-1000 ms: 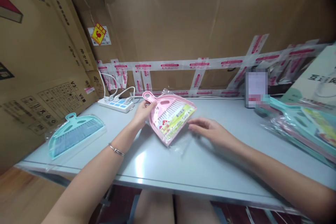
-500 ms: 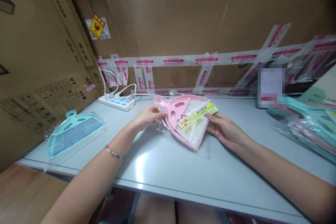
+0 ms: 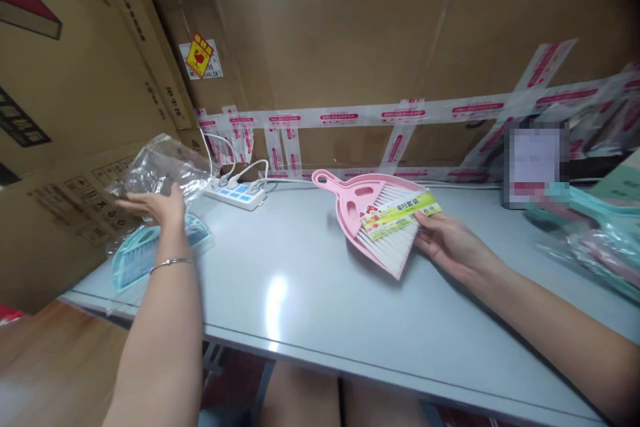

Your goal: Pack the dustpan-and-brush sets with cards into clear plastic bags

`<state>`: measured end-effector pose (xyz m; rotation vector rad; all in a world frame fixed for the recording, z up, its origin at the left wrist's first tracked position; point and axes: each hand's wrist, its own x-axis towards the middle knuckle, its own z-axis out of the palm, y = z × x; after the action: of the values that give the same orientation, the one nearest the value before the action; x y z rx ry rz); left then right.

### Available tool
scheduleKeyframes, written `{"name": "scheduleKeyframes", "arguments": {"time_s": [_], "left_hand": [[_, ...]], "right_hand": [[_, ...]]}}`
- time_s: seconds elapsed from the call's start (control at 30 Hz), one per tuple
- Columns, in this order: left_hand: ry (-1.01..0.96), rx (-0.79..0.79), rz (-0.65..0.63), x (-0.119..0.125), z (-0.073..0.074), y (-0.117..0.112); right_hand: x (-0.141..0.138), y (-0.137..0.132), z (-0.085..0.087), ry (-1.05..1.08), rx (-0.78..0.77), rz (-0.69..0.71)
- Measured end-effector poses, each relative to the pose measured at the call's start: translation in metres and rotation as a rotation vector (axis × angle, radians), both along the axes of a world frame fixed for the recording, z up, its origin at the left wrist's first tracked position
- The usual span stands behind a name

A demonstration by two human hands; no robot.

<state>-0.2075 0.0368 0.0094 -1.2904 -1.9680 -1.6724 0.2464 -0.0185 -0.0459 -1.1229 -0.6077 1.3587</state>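
Note:
My right hand (image 3: pixel 447 245) grips the pink dustpan and brush set (image 3: pixel 377 217) by its right edge, near the yellow-green label, and holds it tilted just above the grey table (image 3: pixel 320 300). The set is out of its wrapper. My left hand (image 3: pixel 153 205) is far out to the left, closed on the crumpled clear plastic bag (image 3: pixel 160 170), above a teal dustpan set (image 3: pixel 145 250) that lies in its wrapper on the table.
A white power strip (image 3: pixel 235 195) with cables sits at the back left. Taped cardboard walls (image 3: pixel 350 60) close off the back and left. More wrapped dustpan sets (image 3: pixel 595 233) are stacked at the right. My knees show under the table's front edge.
My left hand pulled the clear bag off the pink set and swung it left over the teal set. My right hand kept hold of the bare pink set.

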Motion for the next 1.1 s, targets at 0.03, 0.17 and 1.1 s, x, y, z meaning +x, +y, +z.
{"name": "scheduleKeyframes", "arguments": {"time_s": [0.03,0.17,1.1], "left_hand": [[-0.055,0.063,0.051,0.019,0.002,0.000],[-0.370,-0.124,-0.726,0.118,0.002,0.001],[-0.825,-0.553,-1.449,0.186,-0.019,-0.016]], "right_hand": [[-0.001,0.000,0.001,0.015,-0.005,-0.002],[-0.005,-0.003,0.004,0.056,0.013,0.006],[-0.048,0.012,0.035,-1.273,0.845,0.273]]}}
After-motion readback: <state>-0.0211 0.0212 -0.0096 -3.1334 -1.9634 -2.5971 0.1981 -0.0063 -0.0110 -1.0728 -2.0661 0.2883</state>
